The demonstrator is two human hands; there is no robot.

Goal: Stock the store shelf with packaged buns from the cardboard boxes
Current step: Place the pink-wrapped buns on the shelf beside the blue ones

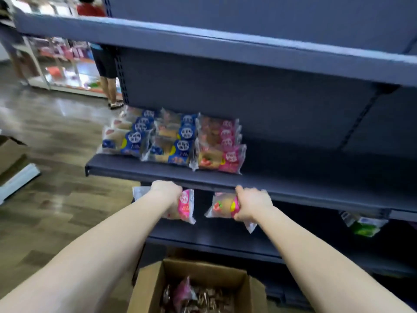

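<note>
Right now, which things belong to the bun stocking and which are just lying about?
Job: left held pack, right held pack, shelved packs, shelf, box.
Lying about: green pack, white board, floor cardboard.

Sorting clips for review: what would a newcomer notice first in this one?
Mid-frame, the left hand grips a pink bun packet and the right hand a second pink packet, both just below the front edge of the shelf. On that shelf's left end stand rows of blue packets beside one pink row. An open cardboard box sits below, at the bottom of the view.
</note>
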